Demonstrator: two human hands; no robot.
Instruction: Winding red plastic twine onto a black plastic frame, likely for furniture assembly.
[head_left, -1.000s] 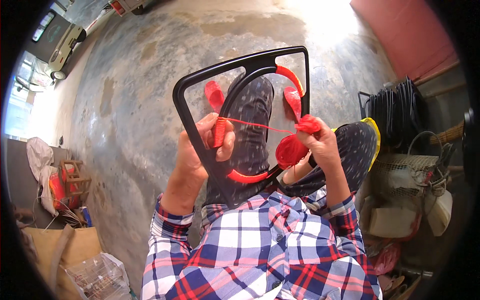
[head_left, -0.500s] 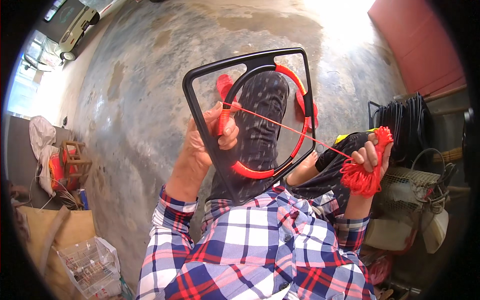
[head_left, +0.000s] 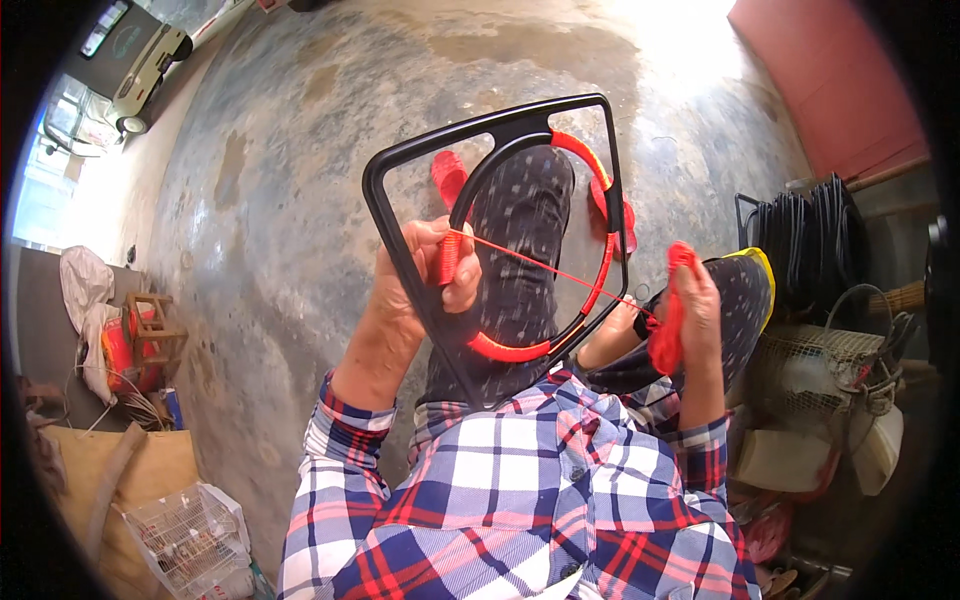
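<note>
A black frame [head_left: 377, 205] with a ring inside it stands tilted over my lap. Red cord is wound round parts of that ring, at the upper right, right, bottom and left. My left hand [head_left: 420, 270] grips the ring's left side at the red winding [head_left: 449, 258], thumb and fingers closed round it. From there a thin red cord [head_left: 545, 266] runs taut across the ring's opening, down to the right. It ends at a bundle of red cord [head_left: 672, 315] in my right hand [head_left: 702, 310], whose fingers are closed on it.
Several black frames [head_left: 810, 235] stand stacked at the right, above a wire mesh basket [head_left: 825, 345]. Left lie a small wooden stool [head_left: 157, 330] and a white wire crate [head_left: 188, 535]. A vehicle [head_left: 135, 65] is parked far left. Red slippers [head_left: 449, 178] show beyond the frame.
My right hand has moved left, toward the frame, with the cord bundle turned edge-on. My left hand has slid slightly down the ring. My right knee has shifted outward.
</note>
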